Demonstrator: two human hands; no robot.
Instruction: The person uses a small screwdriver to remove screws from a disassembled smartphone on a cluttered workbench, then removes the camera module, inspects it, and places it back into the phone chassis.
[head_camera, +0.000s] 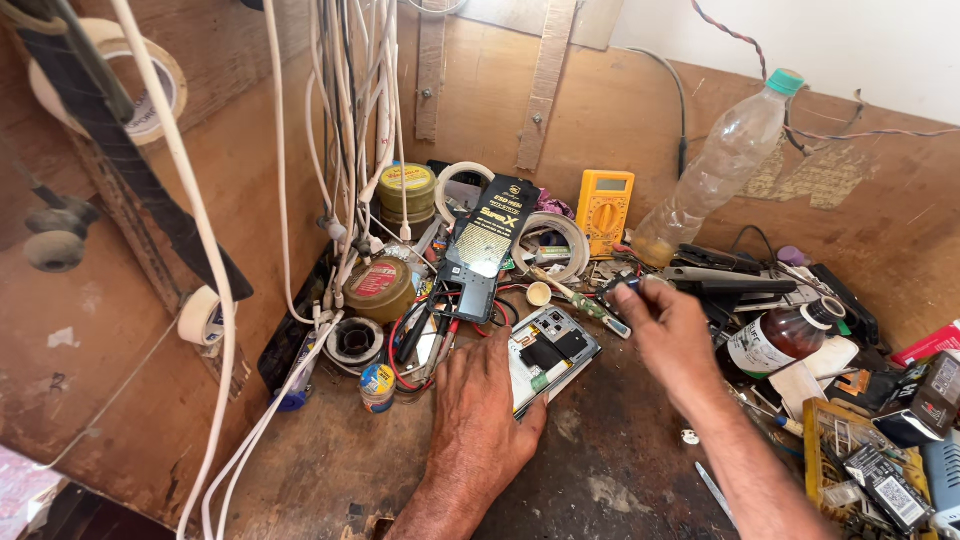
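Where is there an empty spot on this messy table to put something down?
Bare wood lies in front of the opened phone, between the left hand and right hand. Another patch sits left of the left hand. The back corner and right side are crowded.

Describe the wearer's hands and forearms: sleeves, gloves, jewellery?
Both bare: the left hand and right hand carry no gloves, rings, watch or bands. No sleeve shows on either forearm up to the frame edge. Fingers uncovered, no tape or markings visible.
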